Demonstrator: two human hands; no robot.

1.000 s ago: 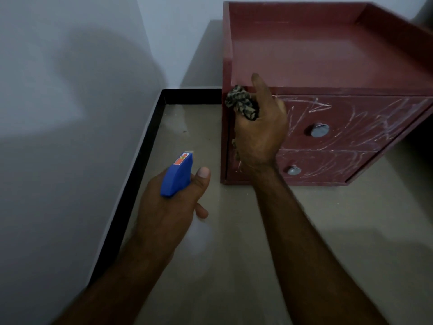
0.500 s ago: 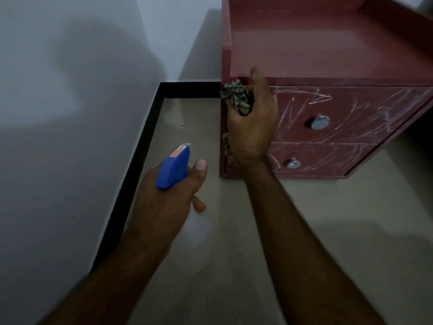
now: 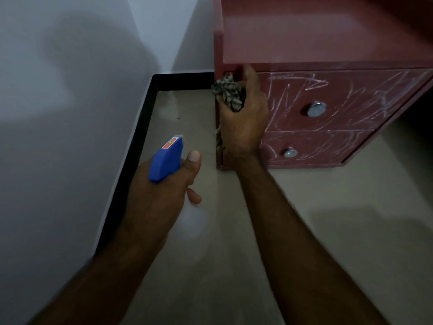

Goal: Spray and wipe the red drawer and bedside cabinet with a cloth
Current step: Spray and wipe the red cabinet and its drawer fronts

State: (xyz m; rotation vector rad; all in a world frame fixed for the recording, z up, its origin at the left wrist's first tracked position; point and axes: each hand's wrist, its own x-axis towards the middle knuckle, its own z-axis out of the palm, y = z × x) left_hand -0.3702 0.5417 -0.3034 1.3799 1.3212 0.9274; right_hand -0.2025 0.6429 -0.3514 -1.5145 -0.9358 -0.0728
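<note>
— What have you got in the right hand?

— I have it closed around a bunched checked cloth, pressed to the near left corner of the red cabinet, right at the left end of the upper drawer. A scrap of the cloth also shows below my palm, along the cabinet's left edge. How much cloth is balled inside the fist I cannot tell; my fingers are curled out of sight behind it.

— And the left hand?

— Wrapped around a spray bottle. Only its blue head shows, with a red label near the nozzle that is too small to read. The body of the bottle is hidden under my hand, and I cannot see the trigger. It is held over the floor, left of the cabinet and apart from it.

— How much of the cabinet do you see?

— The top is cut off by the frame at the far and right sides. Both drawer fronts carry pale scribbled marks. The upper knob and the lower knob are both clear. The lower drawer runs into shadow on the right. A dark skirting board lines the wall at left, and the room is dim, so fine detail on the floor is hard to make out.
</note>
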